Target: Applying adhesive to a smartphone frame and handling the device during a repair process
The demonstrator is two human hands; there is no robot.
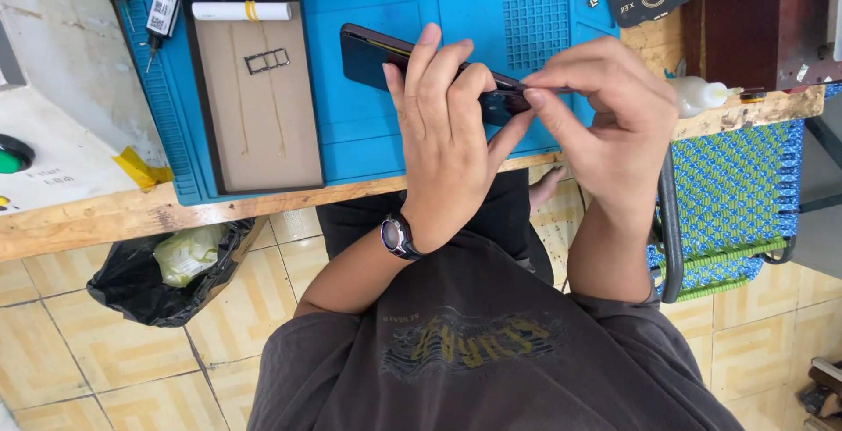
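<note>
Gripping a dark smartphone (412,63) on edge above the blue repair mat (368,133), the person's left hand (447,124) curls its fingers around the phone's body. The right hand (605,115) pinches thumb and forefinger closed at the phone's end. A tan pad (259,115) holding a SIM tray (267,61) lies on the mat's far side.

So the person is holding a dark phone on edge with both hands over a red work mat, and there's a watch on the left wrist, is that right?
Not quite: the work mat is blue, not red, as the head view shows. The rest holds: the left hand and right hand hold the dark phone on edge over it, and a watch sits on the left wrist.
</note>
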